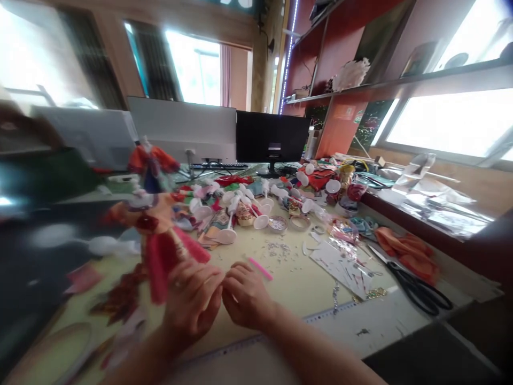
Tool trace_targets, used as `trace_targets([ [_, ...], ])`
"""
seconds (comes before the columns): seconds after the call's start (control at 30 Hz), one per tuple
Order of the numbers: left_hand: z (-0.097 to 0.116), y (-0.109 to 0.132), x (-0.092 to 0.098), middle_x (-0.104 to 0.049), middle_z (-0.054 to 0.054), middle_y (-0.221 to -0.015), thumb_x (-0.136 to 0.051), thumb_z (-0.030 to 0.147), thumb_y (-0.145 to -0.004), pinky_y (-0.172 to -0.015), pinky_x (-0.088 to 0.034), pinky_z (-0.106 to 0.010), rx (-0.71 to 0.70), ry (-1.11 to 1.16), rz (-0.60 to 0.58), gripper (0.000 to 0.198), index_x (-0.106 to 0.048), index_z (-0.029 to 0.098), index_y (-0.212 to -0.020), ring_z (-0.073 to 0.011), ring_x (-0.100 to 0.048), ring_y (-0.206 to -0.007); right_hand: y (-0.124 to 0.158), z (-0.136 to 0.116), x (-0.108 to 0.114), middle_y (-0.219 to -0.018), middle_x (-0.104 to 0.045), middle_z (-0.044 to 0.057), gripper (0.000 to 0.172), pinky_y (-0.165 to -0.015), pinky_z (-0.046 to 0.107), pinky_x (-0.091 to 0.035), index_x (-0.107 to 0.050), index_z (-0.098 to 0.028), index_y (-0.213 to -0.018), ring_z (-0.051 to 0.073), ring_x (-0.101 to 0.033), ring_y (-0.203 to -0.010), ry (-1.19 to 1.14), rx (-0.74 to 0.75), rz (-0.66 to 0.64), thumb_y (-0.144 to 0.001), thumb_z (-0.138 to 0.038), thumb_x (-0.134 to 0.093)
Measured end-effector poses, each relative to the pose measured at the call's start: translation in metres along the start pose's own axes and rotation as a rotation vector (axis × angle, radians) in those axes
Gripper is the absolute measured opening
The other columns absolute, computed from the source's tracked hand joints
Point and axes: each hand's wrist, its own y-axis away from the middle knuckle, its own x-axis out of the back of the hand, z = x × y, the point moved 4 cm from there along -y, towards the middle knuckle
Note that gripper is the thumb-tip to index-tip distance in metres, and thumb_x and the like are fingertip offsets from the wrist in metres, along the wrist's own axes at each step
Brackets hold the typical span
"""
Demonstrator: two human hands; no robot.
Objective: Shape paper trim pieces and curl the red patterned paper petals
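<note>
My left hand (192, 305) is closed around the lower part of a small doll figure (158, 224) in red, orange and blue cloth, which stands tilted above the yellow work mat (296, 283); the doll is blurred by motion. My right hand (246, 294) sits just to the right of the left one, fingers curled and touching it, pinching a thin pink stick (260, 268) that points up and to the right. What else the right fingers hold cannot be made out.
Several white doll stands and cloth scraps (240, 208) crowd the middle of the table. Black scissors (417, 289) and orange cloth (404, 251) lie at the right. A bowl of sequins (277, 223), paper cut-outs (340, 262), a monitor (272, 140) and keyboard stand behind.
</note>
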Motion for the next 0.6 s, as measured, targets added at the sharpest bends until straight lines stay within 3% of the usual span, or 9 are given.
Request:
trace_targets([
  [0.17, 0.011, 0.012, -0.018, -0.067, -0.009, -0.101, -0.056, 0.007, -0.079, -0.093, -0.04, -0.046, 0.013, 0.097, -0.031, 0.027, -0.059, 0.018, -0.103, -0.0236, -0.06, -0.097, -0.01, 0.019, 0.038, -0.076, -0.06, 0.005, 0.013, -0.068, 0.032, -0.046, -0.053, -0.018, -0.087, 0.016, -0.054, -0.071, 0.055, -0.131, 0.211, -0.088, -0.01, -0.043],
  [0.27, 0.013, 0.021, -0.022, -0.067, -0.009, -0.1, -0.056, 0.006, -0.078, -0.094, -0.039, -0.048, 0.031, 0.149, -0.054, 0.028, -0.059, 0.018, -0.103, -0.0239, -0.06, -0.098, -0.007, 0.014, 0.059, -0.077, -0.06, 0.005, 0.014, -0.069, 0.033, -0.048, -0.053, -0.018, -0.09, 0.016, -0.055, -0.072, 0.074, -0.159, 0.291, -0.086, -0.006, -0.045],
  [0.33, 0.016, 0.025, -0.023, -0.067, -0.009, -0.096, -0.055, 0.004, -0.079, -0.094, -0.039, -0.048, 0.024, 0.194, -0.078, 0.026, -0.059, 0.017, -0.101, -0.0229, -0.06, -0.095, 0.001, 0.001, 0.07, -0.079, -0.062, 0.003, 0.019, -0.076, 0.035, -0.049, -0.053, -0.019, -0.092, 0.014, -0.055, -0.072, 0.079, -0.12, 0.272, -0.082, -0.004, -0.049],
  [0.47, 0.022, 0.027, -0.026, -0.068, -0.007, -0.092, -0.053, 0.004, -0.081, -0.094, -0.039, -0.047, 0.004, 0.253, -0.118, 0.023, -0.06, 0.016, -0.099, -0.021, -0.061, -0.09, 0.031, -0.02, 0.088, -0.085, -0.064, 0.005, 0.026, -0.084, 0.041, -0.048, -0.054, -0.019, -0.101, 0.016, -0.057, -0.073, 0.157, 0.013, 0.015, -0.079, -0.005, -0.049],
  [0.53, 0.022, 0.026, -0.027, -0.068, -0.007, -0.09, -0.051, 0.005, -0.082, -0.094, -0.04, -0.046, 0.009, 0.257, -0.131, 0.022, -0.06, 0.017, -0.098, -0.0199, -0.061, -0.089, 0.049, -0.011, 0.109, -0.083, -0.065, 0.004, 0.027, -0.084, 0.042, -0.048, -0.055, -0.02, -0.099, 0.016, -0.059, -0.073, 0.202, -0.047, 0.027, -0.079, -0.004, -0.047],
  [0.6, 0.021, 0.024, -0.028, -0.068, -0.006, -0.087, -0.05, 0.005, -0.082, -0.092, -0.041, -0.044, 0.019, 0.259, -0.141, 0.021, -0.06, 0.017, -0.096, -0.0186, -0.061, -0.085, 0.067, 0.015, 0.136, -0.077, -0.066, 0.004, 0.016, -0.082, 0.041, -0.049, -0.058, -0.021, -0.086, 0.017, -0.062, -0.073, 0.288, -0.206, 0.04, -0.082, -0.009, -0.048],
])
